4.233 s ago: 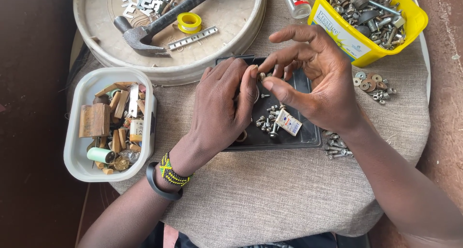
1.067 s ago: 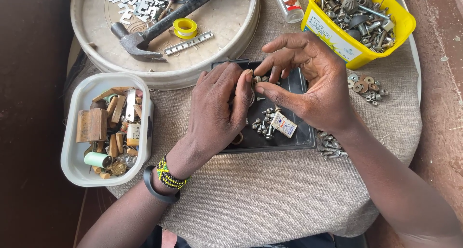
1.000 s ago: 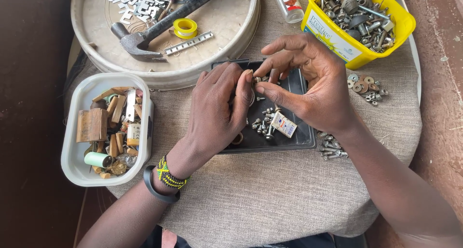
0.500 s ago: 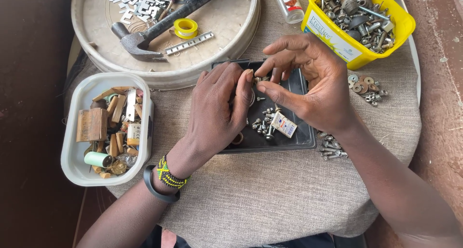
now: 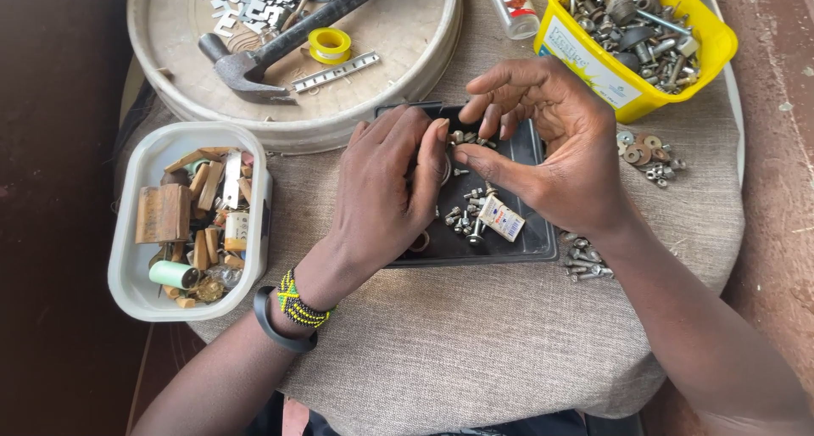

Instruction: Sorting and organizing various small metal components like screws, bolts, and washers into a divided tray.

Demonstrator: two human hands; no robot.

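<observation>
Looking down, I see both hands meet over the black tray on the cloth-covered table. My left hand curls fingers-down, its tips beside my right hand, which pinches something too small to make out. Small screws lie in the tray beneath; a yellow tub sits beyond.

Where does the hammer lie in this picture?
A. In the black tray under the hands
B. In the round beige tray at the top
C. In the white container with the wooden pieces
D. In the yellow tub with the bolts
B: the hammer lies inside the round beige tray, beside a yellow tape roll.
</observation>
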